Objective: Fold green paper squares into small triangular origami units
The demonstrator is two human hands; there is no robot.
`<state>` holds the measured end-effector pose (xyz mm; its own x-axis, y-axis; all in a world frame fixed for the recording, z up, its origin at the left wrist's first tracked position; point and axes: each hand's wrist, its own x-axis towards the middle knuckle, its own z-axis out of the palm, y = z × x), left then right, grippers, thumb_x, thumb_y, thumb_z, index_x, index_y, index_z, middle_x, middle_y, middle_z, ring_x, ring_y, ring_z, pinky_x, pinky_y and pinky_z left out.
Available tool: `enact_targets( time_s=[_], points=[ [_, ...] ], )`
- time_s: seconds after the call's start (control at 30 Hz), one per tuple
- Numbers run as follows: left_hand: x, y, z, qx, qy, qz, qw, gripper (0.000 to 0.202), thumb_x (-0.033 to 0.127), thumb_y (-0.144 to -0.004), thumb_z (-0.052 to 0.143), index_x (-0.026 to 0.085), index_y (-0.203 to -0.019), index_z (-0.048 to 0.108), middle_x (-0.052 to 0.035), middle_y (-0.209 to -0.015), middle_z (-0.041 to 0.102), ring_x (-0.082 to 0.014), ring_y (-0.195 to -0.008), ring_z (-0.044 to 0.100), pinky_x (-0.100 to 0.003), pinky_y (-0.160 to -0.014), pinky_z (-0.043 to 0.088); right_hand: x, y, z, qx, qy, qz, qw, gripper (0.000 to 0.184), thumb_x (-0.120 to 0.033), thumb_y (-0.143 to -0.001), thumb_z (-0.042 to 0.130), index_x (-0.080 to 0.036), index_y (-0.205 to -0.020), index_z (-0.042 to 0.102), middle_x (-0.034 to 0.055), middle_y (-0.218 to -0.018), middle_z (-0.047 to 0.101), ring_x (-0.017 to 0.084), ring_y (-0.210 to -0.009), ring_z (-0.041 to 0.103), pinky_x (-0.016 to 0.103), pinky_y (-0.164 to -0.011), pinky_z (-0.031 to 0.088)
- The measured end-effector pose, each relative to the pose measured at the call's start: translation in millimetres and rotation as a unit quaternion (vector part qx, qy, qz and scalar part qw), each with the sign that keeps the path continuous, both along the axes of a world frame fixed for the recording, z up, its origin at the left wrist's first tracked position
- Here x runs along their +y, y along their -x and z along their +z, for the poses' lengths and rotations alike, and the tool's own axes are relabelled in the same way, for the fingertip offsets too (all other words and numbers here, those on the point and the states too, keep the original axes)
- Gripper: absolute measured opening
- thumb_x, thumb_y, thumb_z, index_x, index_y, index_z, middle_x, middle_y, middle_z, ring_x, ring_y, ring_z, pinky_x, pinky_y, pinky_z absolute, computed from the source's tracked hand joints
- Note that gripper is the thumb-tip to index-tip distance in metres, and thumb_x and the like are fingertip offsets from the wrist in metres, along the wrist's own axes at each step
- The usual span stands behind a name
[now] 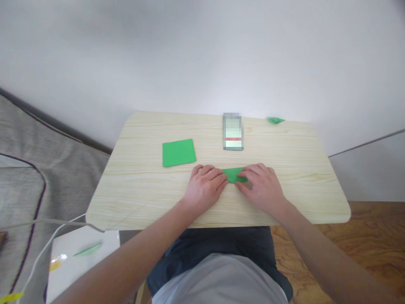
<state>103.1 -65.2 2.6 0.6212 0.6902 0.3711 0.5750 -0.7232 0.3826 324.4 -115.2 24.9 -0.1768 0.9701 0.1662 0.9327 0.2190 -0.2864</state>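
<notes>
A small folded piece of green paper (234,174) lies near the middle of the light wooden table (142,185). My left hand (205,185) rests on its left end with the fingers curled down onto it. My right hand (262,185) presses on its right end, fingers bent onto the paper. Most of the folded piece is hidden under both hands. A flat green paper square (178,152) lies to the left, apart from my hands.
A phone (233,131) lies flat at the table's far side. A small folded green shape (276,120) sits at the far right edge. A grey sofa (19,169) stands at the left, a white surface (79,257) with a green scrap below it, and a white cable (47,245).
</notes>
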Motion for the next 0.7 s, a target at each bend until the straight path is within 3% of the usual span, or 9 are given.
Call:
enact_targets(
  time_s=[0.2,0.33,0.43,0.5,0.57,0.63,0.7],
  points=[
    [8.6,-5.4,1.2,-0.001,0.002,-0.015,1.000,0.018,0.027,-0.100,0.057,0.022,-0.099,0.075,-0.0054,-0.101,0.076,-0.0221,-0.103,0.062,-0.044,-0.099,0.039,1.9,3.0,0.2,-0.006,-0.009,0.011,1.000,0.021,-0.037,-0.089,0.072,-0.024,-0.105,0.074,0.0070,-0.111,0.073,0.027,-0.107,0.060,0.043,-0.094,0.039],
    [15.9,-8.0,12.7,-0.020,0.042,-0.053,0.998,0.017,0.026,-0.100,0.057,0.021,-0.096,0.073,-0.0052,-0.103,0.075,-0.0229,-0.107,0.060,-0.043,-0.098,0.041,1.0,4.9,-2.8,0.012,-0.013,0.024,1.000,0.019,-0.031,-0.091,0.069,-0.025,-0.109,0.073,0.0066,-0.111,0.074,0.027,-0.107,0.061,0.043,-0.094,0.040],
    [21.2,-10.7,24.8,-0.059,0.096,-0.068,0.991,0.015,0.028,-0.099,0.058,0.020,-0.095,0.071,-0.0061,-0.101,0.074,-0.0231,-0.105,0.062,-0.042,-0.097,0.043,4.2,5.3,-5.5,0.071,-0.023,0.024,0.997,0.013,-0.027,-0.095,0.063,-0.023,-0.100,0.074,0.0064,-0.104,0.076,0.025,-0.102,0.065,0.042,-0.093,0.042],
    [26.5,-13.8,30.2,-0.135,0.162,-0.055,0.976,0.016,0.033,-0.098,0.061,0.020,-0.099,0.070,-0.0070,-0.103,0.074,-0.0223,-0.103,0.063,-0.040,-0.095,0.046,10.1,5.9,-6.0,0.166,-0.020,-0.014,0.986,0.013,-0.028,-0.095,0.063,-0.022,-0.096,0.075,0.0061,-0.097,0.077,0.024,-0.095,0.067,0.041,-0.089,0.045],
    [33.7,-18.3,31.2,-0.234,0.246,-0.021,0.940,0.024,0.038,-0.095,0.066,0.021,-0.111,0.068,-0.0074,-0.108,0.073,-0.0210,-0.102,0.065,-0.037,-0.093,0.049,19.4,7.6,-5.3,0.309,0.014,-0.076,0.948,0.015,-0.034,-0.093,0.066,-0.022,-0.092,0.076,0.0047,-0.089,0.077,0.023,-0.085,0.068,0.038,-0.080,0.049],
    [41.9,-23.6,28.4,-0.318,0.331,0.010,0.888,0.035,0.040,-0.091,0.071,0.021,-0.119,0.065,-0.0067,-0.106,0.073,-0.0197,-0.097,0.067,-0.034,-0.087,0.051,30.5,10.1,-3.9,0.459,0.072,-0.119,0.877,0.019,-0.041,-0.089,0.073,-0.023,-0.089,0.077,0.0031,-0.084,0.078,0.021,-0.076,0.068,0.035,-0.073,0.051],
    [49.5,-28.1,24.2,-0.379,0.403,0.014,0.833,0.032,0.039,-0.085,0.076,0.018,-0.108,0.067,-0.0044,-0.090,0.072,-0.0173,-0.082,0.066,-0.030,-0.075,0.050,41.4,12.8,-2.8,0.549,0.101,-0.129,0.820,0.020,-0.042,-0.083,0.080,-0.022,-0.086,0.078,0.0022,-0.081,0.078,0.019,-0.073,0.068,0.033,-0.071,0.052]
  ],
)
